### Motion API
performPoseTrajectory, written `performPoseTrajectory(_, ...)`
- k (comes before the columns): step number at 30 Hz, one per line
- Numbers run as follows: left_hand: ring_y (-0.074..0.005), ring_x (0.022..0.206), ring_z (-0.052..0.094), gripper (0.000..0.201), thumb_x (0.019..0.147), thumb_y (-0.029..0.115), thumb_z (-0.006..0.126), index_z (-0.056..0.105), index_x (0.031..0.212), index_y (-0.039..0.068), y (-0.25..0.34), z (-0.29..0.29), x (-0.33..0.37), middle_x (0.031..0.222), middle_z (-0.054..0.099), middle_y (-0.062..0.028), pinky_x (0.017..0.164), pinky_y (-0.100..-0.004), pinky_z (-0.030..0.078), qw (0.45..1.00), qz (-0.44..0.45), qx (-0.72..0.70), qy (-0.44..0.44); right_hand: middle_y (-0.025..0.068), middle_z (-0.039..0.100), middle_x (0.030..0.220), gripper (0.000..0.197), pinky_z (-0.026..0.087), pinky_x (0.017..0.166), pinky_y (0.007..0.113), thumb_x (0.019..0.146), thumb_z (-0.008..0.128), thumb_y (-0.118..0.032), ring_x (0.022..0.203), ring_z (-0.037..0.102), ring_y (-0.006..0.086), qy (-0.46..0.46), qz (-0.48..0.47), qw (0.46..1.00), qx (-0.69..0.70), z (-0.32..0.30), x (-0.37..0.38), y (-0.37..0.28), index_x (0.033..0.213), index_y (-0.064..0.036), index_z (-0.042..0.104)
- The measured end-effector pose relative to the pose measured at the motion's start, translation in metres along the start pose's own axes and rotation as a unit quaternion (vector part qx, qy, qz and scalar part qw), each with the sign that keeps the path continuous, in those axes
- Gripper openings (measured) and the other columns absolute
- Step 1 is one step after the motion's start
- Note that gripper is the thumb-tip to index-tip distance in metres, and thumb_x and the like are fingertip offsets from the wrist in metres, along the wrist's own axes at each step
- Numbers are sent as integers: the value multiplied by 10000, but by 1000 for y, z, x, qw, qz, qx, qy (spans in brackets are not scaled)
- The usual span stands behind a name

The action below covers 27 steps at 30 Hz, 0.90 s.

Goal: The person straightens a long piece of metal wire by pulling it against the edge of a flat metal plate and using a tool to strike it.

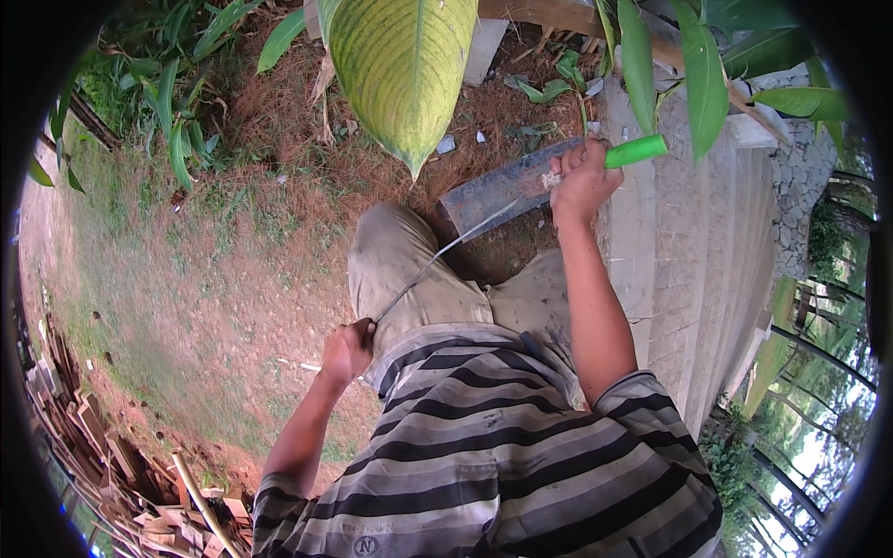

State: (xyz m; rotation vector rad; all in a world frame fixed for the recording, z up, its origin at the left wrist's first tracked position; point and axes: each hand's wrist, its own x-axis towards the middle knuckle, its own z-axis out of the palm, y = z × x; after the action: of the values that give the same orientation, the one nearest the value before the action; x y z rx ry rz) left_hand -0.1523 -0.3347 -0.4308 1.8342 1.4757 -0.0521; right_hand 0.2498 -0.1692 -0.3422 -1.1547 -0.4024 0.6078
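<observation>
My right hand (581, 179) is closed around a tool near its bright green handle (637, 152), which sticks out to the right of the fist. A long, thin, bowed grey strip (419, 277), perhaps the tool's blade, runs from there down to the left. My left hand (348, 350) is closed on the strip's lower end, beside my left thigh. Under the strip and by my right hand lies a flat grey slab (479, 200), tilted across the space in front of my knees. Something pale is wrapped or stuck beside my right fingers; its kind is unclear.
A large yellow-green leaf (400, 79) hangs over the far middle, with more green leaves (702, 84) at far right. Concrete steps (688, 251) run along the right. Stacked wood pieces (121, 456) lie at lower left. Grass and reddish soil (205, 307) spread left.
</observation>
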Motion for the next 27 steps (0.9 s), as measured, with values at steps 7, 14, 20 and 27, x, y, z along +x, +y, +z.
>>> performPoseTrajectory(7, -455, 725, 709, 241, 1038, 287, 503, 684, 1056, 129, 23, -4, -7, 753, 705, -245, 676, -566, 558, 994, -18, 102, 25, -27, 316, 594, 264, 330, 460, 332, 959, 593, -90, 465, 297, 105, -6, 39, 999, -22, -20, -14, 19, 742, -91, 444)
performPoseTrajectory(14, -465, 687, 706, 220, 1050, 310, 491, 594, 1042, 116, 21, 7, -12, 724, 705, -241, 635, -575, 549, 989, -45, 139, -9, -33, 323, 575, 278, 322, 467, 336, 965, 602, -124, 464, 311, 103, 45, 124, 991, -22, -40, -40, 70, 755, -113, 420)
performPoseTrajectory(20, -458, 701, 702, 276, 1044, 354, 506, 659, 993, 131, 30, -15, -14, 726, 703, -230, 641, -561, 555, 992, -40, 123, 0, -29, 334, 579, 192, 320, 436, 329, 948, 610, -114, 451, 326, 102, 77, 84, 992, 48, -52, -3, 48, 833, -80, 461)
performPoseTrajectory(27, -452, 684, 695, 260, 1024, 345, 540, 688, 948, 146, 39, -15, -4, 705, 695, -210, 636, -558, 562, 992, -40, 123, 12, -24, 348, 594, 180, 330, 445, 356, 932, 616, -114, 455, 339, 103, 92, 125, 987, 37, -49, 1, 83, 856, -89, 454)
